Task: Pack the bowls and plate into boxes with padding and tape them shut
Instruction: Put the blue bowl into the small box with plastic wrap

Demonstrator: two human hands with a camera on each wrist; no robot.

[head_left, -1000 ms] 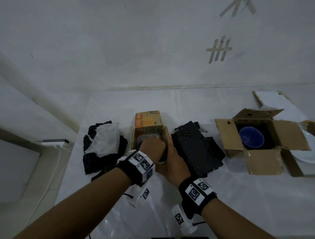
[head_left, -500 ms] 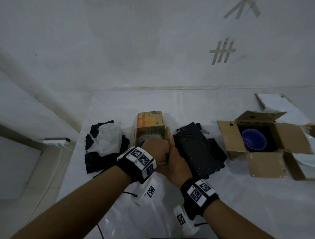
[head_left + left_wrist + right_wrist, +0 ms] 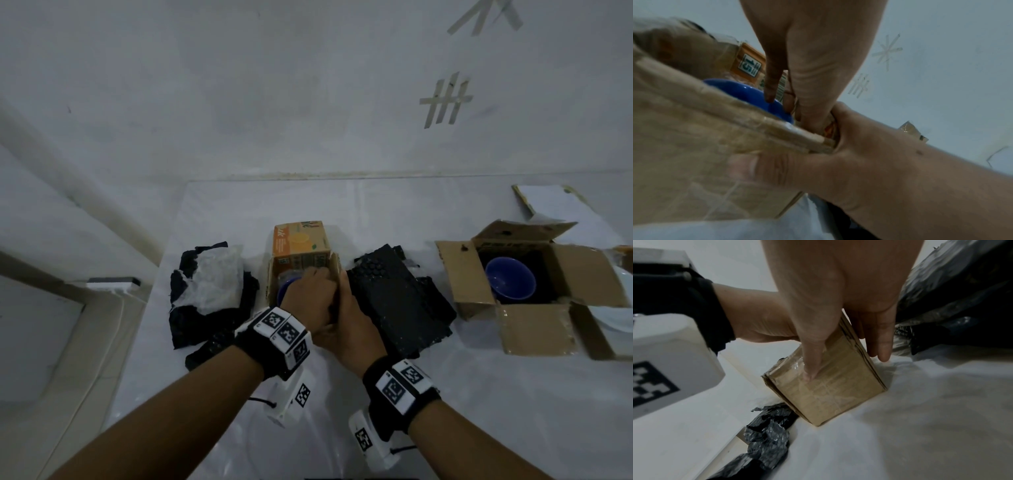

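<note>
A brown cardboard box (image 3: 694,138) with clear tape along its near rim fills the left of the frame. The left hand (image 3: 807,53) reaches down into its open top, a fingertip touching the glossy blue bowl (image 3: 748,92) inside. The right hand (image 3: 838,162) grips the box's near corner, thumb pressed flat on the outer wall. An orange printed flap (image 3: 750,63) stands behind the bowl.

We see a small brown corrugated-cardboard box (image 3: 824,386), matt, with glossy clear tape on its seams. Its open flap (image 3: 299,240) is orange printed card. Inside it sits a glossy blue glazed bowl (image 3: 748,92). We note crinkled black plastic bubble padding (image 3: 397,301), a translucent white wrap (image 3: 212,284), and a smooth, faintly shiny white plastic table cover (image 3: 479,411).
</note>
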